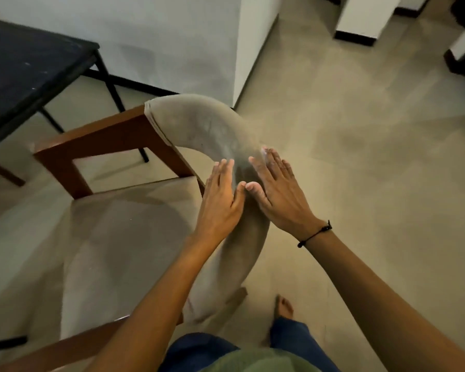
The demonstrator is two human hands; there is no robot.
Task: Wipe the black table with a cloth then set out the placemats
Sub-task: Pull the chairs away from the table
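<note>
At upper left, the black square-cornered table (24, 65) on thin black metal legs stands against the white wall (145, 28). Nearer, the left hand (220, 200) and right hand (277, 194), fingers straight and flat, press the wooden chair's curved beige padded backrest (207, 124), thumbs touching.

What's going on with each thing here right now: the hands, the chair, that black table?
Left hand: fingers straight, flat on the chair's padded backrest.
Right hand: fingers straight, flat on the same backrest, thumb tip touching the left thumb.
Chair: upright beside the table, seat bare.
Black table: standing, top speckled with pale marks; no cloth or placemats on the part shown.
Wrist cord: worn on the right wrist.
</note>
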